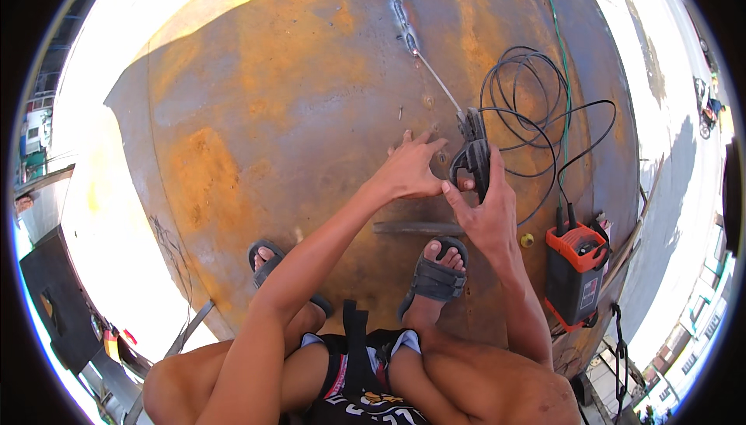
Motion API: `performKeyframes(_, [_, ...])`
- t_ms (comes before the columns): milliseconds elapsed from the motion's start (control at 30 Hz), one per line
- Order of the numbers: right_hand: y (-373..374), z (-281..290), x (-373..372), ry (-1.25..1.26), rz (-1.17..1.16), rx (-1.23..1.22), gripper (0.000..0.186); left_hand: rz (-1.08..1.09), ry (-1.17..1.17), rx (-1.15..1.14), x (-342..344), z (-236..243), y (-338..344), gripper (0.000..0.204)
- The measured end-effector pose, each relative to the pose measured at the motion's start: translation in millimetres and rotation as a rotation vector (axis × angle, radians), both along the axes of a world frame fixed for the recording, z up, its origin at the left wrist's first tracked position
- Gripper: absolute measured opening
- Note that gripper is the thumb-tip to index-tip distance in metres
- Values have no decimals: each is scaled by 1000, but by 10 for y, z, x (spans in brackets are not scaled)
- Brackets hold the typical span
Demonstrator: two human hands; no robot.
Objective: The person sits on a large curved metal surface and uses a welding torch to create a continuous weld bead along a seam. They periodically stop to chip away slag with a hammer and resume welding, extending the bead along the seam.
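Note:
My right hand (495,206) is closed round a black welding electrode holder (475,149), with the thumb towards my left hand. A thin pale welding rod (440,81) sticks out of the holder's jaws. The rod's tip, with a small reddish glow, meets the near end of a bumpy weld seam (396,7) on the rusty steel plate (326,83). Just left of the holder is my left hand (412,168), its fingers spread low over the plate and holding nothing. Its thumb comes close to my right thumb; I cannot tell whether they touch.
An orange and black welding machine (573,273) stands at the right near the plate's edge. Black cable (536,75) lies coiled beyond it, beside a green line (556,17). A dark metal bar (416,228) lies near my sandalled foot (439,273). A chain (619,351) hangs lower right.

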State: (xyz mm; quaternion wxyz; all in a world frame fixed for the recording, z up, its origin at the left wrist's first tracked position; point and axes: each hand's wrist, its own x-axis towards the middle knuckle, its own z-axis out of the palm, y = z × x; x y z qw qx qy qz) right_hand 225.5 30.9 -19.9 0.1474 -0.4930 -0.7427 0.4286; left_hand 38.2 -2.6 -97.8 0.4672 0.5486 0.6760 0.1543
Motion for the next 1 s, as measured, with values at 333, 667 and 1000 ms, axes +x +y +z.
performKeyframes(333, [-1, 23, -47, -15, -14, -45, 92, -17, -15, 38, -44, -107, -8, 107])
performKeyframes(667, [-2, 7, -35, -3, -9, -47, 92, -23, -17, 37, -46, -79, -14, 107])
performKeyframes(1000, [-11, -19, -16, -12, 2, -14, 91, -16, -48, 30, -34, -131, -20, 118])
